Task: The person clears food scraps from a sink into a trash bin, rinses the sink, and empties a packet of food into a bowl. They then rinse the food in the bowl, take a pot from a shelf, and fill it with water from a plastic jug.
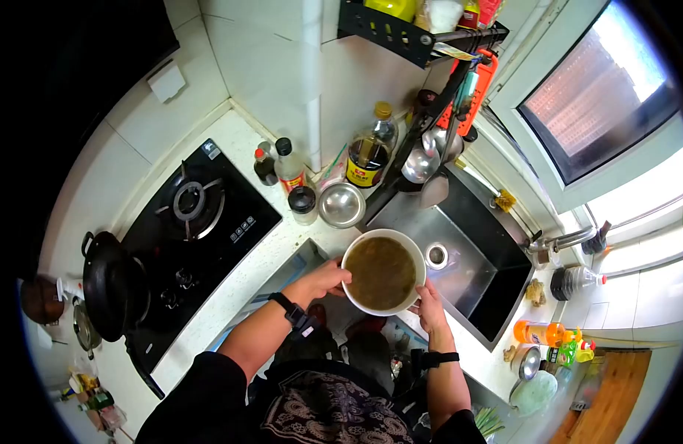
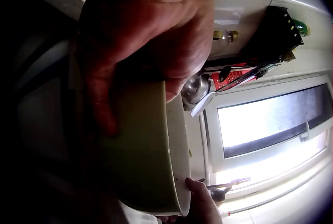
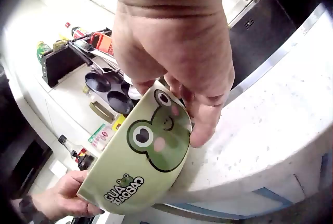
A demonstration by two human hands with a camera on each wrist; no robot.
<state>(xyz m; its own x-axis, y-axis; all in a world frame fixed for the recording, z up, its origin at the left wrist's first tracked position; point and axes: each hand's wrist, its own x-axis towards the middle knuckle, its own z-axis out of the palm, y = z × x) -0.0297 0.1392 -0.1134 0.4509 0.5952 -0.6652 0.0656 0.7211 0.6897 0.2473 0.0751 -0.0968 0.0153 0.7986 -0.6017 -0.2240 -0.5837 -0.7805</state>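
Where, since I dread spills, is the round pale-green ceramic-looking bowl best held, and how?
I'd grip the bowl by opposite sides of its rim, from left and right, as the bare left hand and right hand do: its round wall shows no handle, and the brown liquid could spill if tilted.

Bare forearms (image 1: 245, 338) are extended forward. Bare left hand (image 1: 325, 282) and bare right hand (image 1: 432, 309) are held apart, facing each other, fingers (image 3: 204, 127) bent in a grip, thumbs (image 2: 174, 87) uppermost.
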